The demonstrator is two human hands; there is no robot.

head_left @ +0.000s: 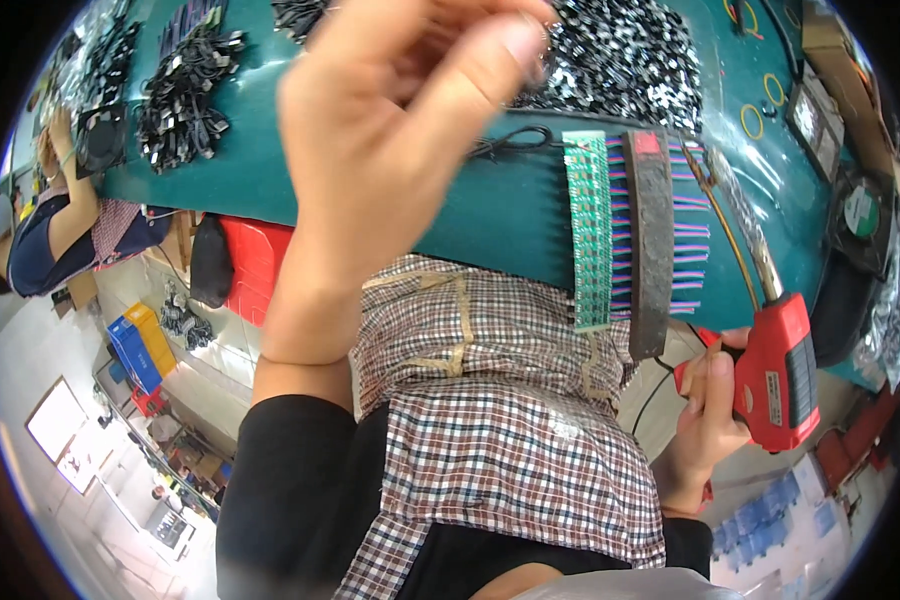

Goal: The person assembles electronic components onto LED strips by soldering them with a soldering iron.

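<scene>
My right hand (708, 420) is wrapped round the handle of a red soldering gun (782, 370), whose metal tip points up over the green table (480, 215). Left of the tip, a dark bar (653, 260) lies across several striped wires (690, 245). Along the bar's left side runs a green circuit board strip (591, 235). Raised above the table, my left hand (370, 150) is somewhat blurred, its thumb and fingers pinched together; anything between them cannot be made out. Just behind its fingertips lies a heap of small black and silver parts (630, 70).
Bundles of black cables (185, 110) lie at the far left. A black cord (515, 140) curls by the board strip. Yellow rings (752, 122) and a black spool (860, 215) are at the right. Another person (65, 220) sits at the left, beyond a red stool (255, 265).
</scene>
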